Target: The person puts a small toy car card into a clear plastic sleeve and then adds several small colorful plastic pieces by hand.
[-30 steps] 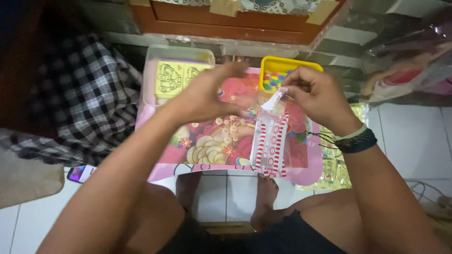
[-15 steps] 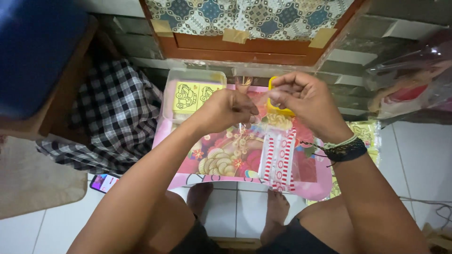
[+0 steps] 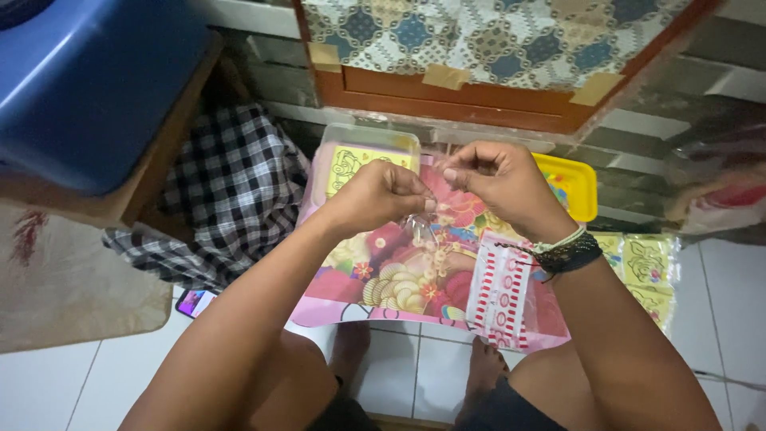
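At the far left a blue plastic tub (image 3: 88, 80) sits on a wooden stand, and beside it a black-and-white checked cloth (image 3: 231, 191) lies crumpled on the tiled floor, with a phone (image 3: 194, 302) showing just below it. Next comes a low pink counter (image 3: 351, 307) printed with bright flowers, carrying a clear lidded box (image 3: 369, 148) of yellow packets at its back edge. Above the counter the left hand (image 3: 379, 195) is curled almost closed, thumb and forefinger pinched on a small clear plastic bag (image 3: 421, 227) that hangs between the two hands. The right hand (image 3: 499, 187), wearing dark and pale bracelets at the wrist, is likewise nearly closed, its fingertips pinching the top of the same bag just beside the left. Below it a red-and-white striped packet (image 3: 499, 291) lies flat on the counter. Further right stand a yellow tray (image 3: 574, 187) and, on the floor, yellow sachets (image 3: 646, 267) in clear wrapping.
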